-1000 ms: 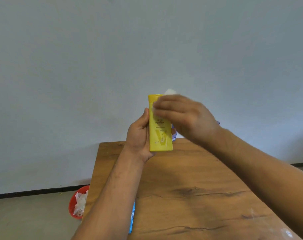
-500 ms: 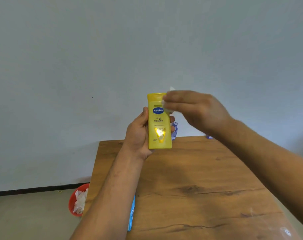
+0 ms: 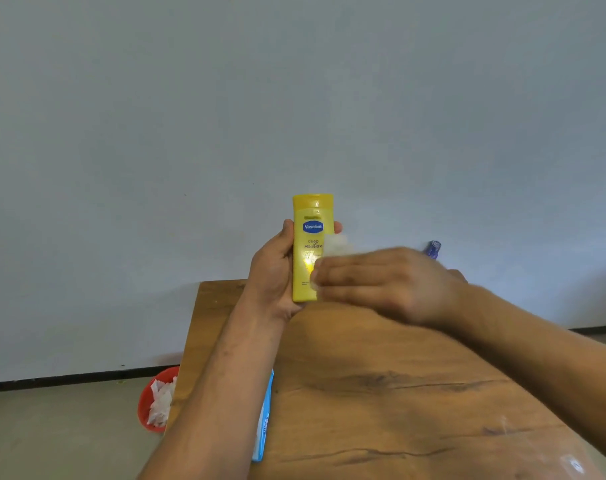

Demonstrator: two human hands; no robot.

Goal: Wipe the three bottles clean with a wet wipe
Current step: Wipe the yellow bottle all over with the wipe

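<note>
A yellow lotion bottle (image 3: 310, 233) stands upright in the air above the far edge of the wooden table (image 3: 381, 393), held from the left side by my left hand (image 3: 272, 271). My right hand (image 3: 381, 282) presses a white wet wipe (image 3: 334, 247) against the lower right part of the bottle's front; the hand is blurred with motion. A blue bottle (image 3: 433, 249) peeks out behind my right hand near the table's far right; most of it is hidden. No third bottle is visible.
A blue wet-wipe pack (image 3: 265, 420) lies at the table's left edge, partly under my left forearm. A red bin (image 3: 145, 407) with crumpled white wipes sits on the floor left of the table. A plain wall rises behind.
My right hand with the wipe has slid down from the bottle's cap to its lower front. The label and cap are now uncovered.
</note>
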